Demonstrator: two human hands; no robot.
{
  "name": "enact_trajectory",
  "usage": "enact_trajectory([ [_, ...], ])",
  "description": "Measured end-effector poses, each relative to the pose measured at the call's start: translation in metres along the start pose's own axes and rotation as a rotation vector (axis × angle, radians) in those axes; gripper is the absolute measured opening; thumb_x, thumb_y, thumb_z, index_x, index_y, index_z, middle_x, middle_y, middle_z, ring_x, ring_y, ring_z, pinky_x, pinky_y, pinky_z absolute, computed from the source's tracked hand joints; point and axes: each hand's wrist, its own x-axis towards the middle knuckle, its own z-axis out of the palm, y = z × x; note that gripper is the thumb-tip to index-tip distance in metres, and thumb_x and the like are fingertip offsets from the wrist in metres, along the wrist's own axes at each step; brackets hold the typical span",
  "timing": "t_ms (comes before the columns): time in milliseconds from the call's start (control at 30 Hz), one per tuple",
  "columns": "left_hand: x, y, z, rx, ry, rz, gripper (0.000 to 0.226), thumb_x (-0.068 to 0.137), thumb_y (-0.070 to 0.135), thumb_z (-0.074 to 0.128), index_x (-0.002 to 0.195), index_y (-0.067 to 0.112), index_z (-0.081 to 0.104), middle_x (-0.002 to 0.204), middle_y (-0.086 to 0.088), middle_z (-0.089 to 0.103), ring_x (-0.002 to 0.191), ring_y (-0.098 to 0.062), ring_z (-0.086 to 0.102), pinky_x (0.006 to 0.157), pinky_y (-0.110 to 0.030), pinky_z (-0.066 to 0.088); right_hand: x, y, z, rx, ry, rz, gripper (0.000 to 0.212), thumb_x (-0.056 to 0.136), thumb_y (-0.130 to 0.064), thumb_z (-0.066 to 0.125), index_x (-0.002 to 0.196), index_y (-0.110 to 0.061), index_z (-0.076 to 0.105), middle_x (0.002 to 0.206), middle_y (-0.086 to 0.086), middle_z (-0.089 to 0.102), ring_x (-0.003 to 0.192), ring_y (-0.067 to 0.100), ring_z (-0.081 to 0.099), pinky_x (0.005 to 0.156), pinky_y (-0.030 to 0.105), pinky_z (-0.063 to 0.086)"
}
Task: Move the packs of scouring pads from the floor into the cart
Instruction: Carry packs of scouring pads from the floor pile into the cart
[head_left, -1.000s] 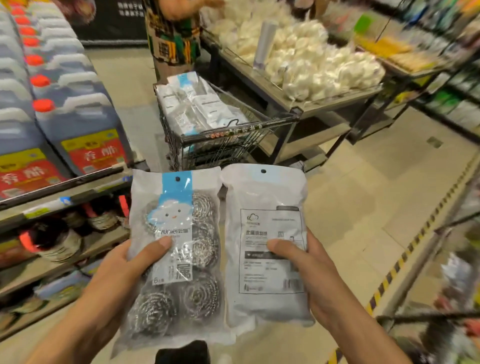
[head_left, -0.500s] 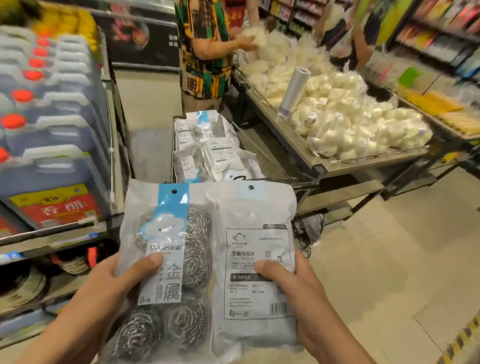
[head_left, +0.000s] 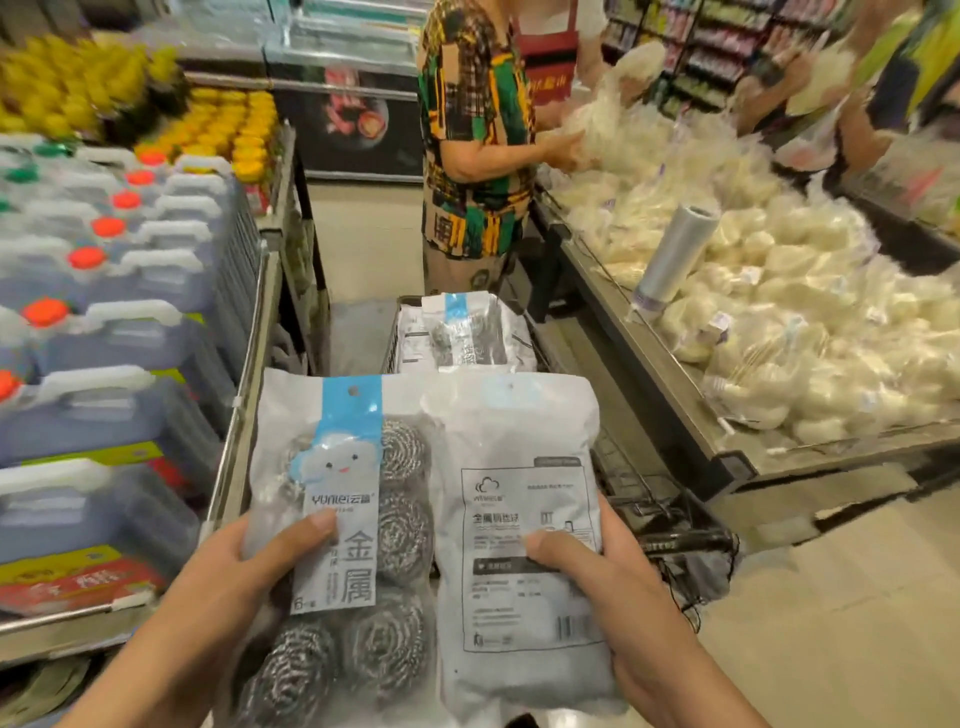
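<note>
I hold two scouring-pad packs upright at lower centre, my left hand (head_left: 234, 577) gripping one (head_left: 343, 519), my right hand (head_left: 618, 587) the other (head_left: 524, 519), the cart (head_left: 670, 540) directly beyond, up-frame.

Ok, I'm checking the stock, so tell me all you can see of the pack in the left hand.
The left pack is a clear plastic bag, face up, with a blue header, a cloud face and a white label. Steel-wool balls show through it. The left hand grips its lower left, thumb on the label. Its right edge meets the right pack.
</note>
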Motion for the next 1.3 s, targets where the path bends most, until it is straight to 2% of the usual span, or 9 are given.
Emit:
enact_trajectory([
  [133,0.055,0.016,0.026,0.085,0.099,0.103,0.099,0.027,0.051,0.102,0.110,0.003,0.076,0.099,-0.019,0.081,0.078,-0.023,0.080,0.063,-0.034,0.064,0.075,-0.023,-0.015,-0.095,-0.048,0.018,0.074,0.061,-0.032,0.087,0.130,-0.033,0.060,0.113,-0.002,0.080,0.107,0.027,0.076,0.103,0.053,0.056],
  [300,0.126,0.044,0.073,0.106,0.159,0.119,0.123,0.013,0.063,0.100,0.120,0.013,0.070,0.104,-0.011,0.082,0.091,-0.027,0.080,0.080,-0.039,0.057,0.167,-0.066,-0.045,-0.135,-0.106,0.036,0.074,0.048,-0.047,0.084,0.119,-0.047,0.063,0.112,-0.007,0.080,0.108,0.023,0.075,0.104,0.052,0.055],
  [400,0.173,0.054,0.096,0.083,0.178,0.132,0.102,0.032,0.049,0.104,0.123,0.016,0.069,0.108,-0.009,0.081,0.098,-0.029,0.079,0.091,-0.047,0.057,0.225,-0.088,-0.057,-0.130,-0.136,0.073,0.086,0.048,-0.044,0.085,0.130,-0.041,0.060,0.113,-0.009,0.080,0.108,0.021,0.075,0.106,0.050,0.054],
  [533,0.241,0.065,0.104,0.007,0.183,0.090,0.078,0.056,0.032,0.100,0.126,0.020,0.066,0.115,-0.013,0.079,0.107,-0.036,0.076,0.105,-0.059,0.051,0.295,-0.107,-0.059,-0.166,-0.149,0.099,0.056,0.073,-0.026,0.086,0.124,-0.030,0.064,0.101,-0.003,0.082,0.100,0.023,0.078,0.102,0.051,0.057],
  [667,0.319,0.073,0.105,0.017,0.181,0.074,0.048,0.083,0.024,0.082,0.127,0.022,0.064,0.117,-0.010,0.079,0.109,-0.034,0.076,0.106,-0.058,0.051,0.378,-0.108,-0.051,-0.127,-0.128,0.151,0.098,0.057,-0.037,0.097,0.144,-0.035,0.053,0.131,-0.004,0.073,0.118,0.024,0.071,0.109,0.052,0.052],
  [767,0.388,0.075,0.094,0.063,0.151,0.067,0.049,0.085,0.032,0.083,0.131,0.027,0.063,0.123,-0.006,0.077,0.113,-0.032,0.074,0.107,-0.057,0.051,0.445,-0.109,-0.037,-0.147,-0.080,0.116,0.064,0.078,-0.021,0.087,0.135,-0.033,0.060,0.118,-0.005,0.078,0.112,0.025,0.073,0.103,0.053,0.056],
  [933,0.526,0.028,0.043,0.116,0.134,0.060,0.097,0.065,0.066,0.092,0.148,0.044,0.046,0.149,0.007,0.061,0.133,-0.027,0.063,0.111,-0.057,0.048,0.544,-0.100,-0.021,-0.159,-0.004,0.050,0.039,0.091,-0.008,0.073,0.119,-0.033,0.065,0.098,-0.006,0.082,0.090,0.020,0.080,0.082,0.043,0.064],
  [1200,0.608,-0.005,0.049,0.203,0.177,-0.034,0.103,0.060,0.071,0.091,0.147,0.037,0.047,0.141,0.009,0.067,0.124,-0.021,0.068,0.107,-0.052,0.053,0.630,-0.068,-0.016,-0.224,0.047,0.073,0.038,0.089,-0.012,0.077,0.119,-0.029,0.065,0.103,-0.006,0.082,0.099,0.023,0.078,0.095,0.053,0.061],
  [1300,0.608,-0.004,0.064,0.273,0.204,-0.069,0.062,0.083,0.048,0.085,0.136,0.033,0.056,0.127,0.007,0.075,0.115,-0.018,0.072,0.105,-0.049,0.055,0.641,-0.055,-0.015,-0.278,0.020,0.098,0.039,0.089,-0.013,0.077,0.119,-0.032,0.063,0.101,-0.011,0.082,0.101,0.019,0.077,0.094,0.048,0.060],
])
